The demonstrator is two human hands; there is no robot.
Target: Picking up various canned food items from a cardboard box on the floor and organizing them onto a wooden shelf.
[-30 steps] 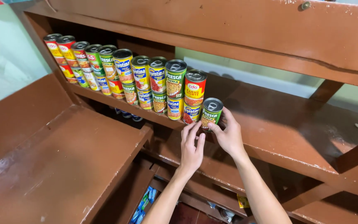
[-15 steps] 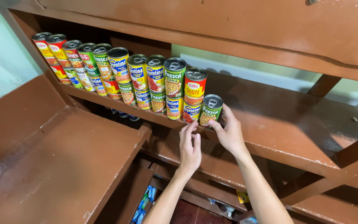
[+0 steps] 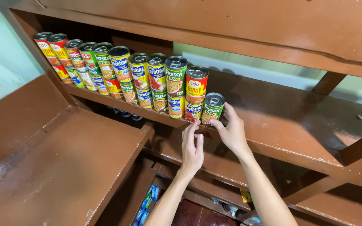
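Right hand: the right hand (image 3: 231, 133) is reaching up to the shelf (image 3: 290, 121), thumb and fingertips closing lightly around the lower side of the green-labelled can (image 3: 213, 109).
Left hand: the left hand (image 3: 192, 147) is hovering open just below the shelf's front edge, fingers spread and holding nothing, at about 7 o'clock from that can.
Green-labelled can: it is standing upright alone at the right end of the row, just beside the stacked cans, with a silver pull-tab lid and a label that is green with a yellow-and-white band.
Row of cans (image 3: 122, 75): two tiers of cylindrical cans are running from the held can toward 10 o'clock; labels are showing red, blue, yellow and green blocks, with silver tops.
Red-and-yellow can (image 3: 196, 83): it is sitting on the top tier, right next to the green-labelled one.
Hard to make out: the far cans at 10 o'clock are shrinking into shadow; packages on the lower shelf (image 3: 147, 201) are mostly hidden, showing only blue and yellow slivers.
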